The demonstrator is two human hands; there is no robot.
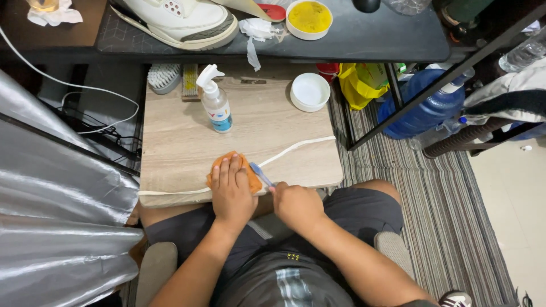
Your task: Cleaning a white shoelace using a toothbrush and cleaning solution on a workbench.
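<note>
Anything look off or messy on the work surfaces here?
Slightly. A crumpled tissue trails over the front edge of the dark desk, beside the white sneaker. On the wooden board, nothing is spilled: the spray bottle stands upright, and the left hand presses an orange cloth flat.

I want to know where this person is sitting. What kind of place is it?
Probably a small home corner set up for cleaning shoes. A white sneaker sits on the dark shelf, and a spray bottle and brushes lie on the wooden board. A striped rug covers the floor.
</note>
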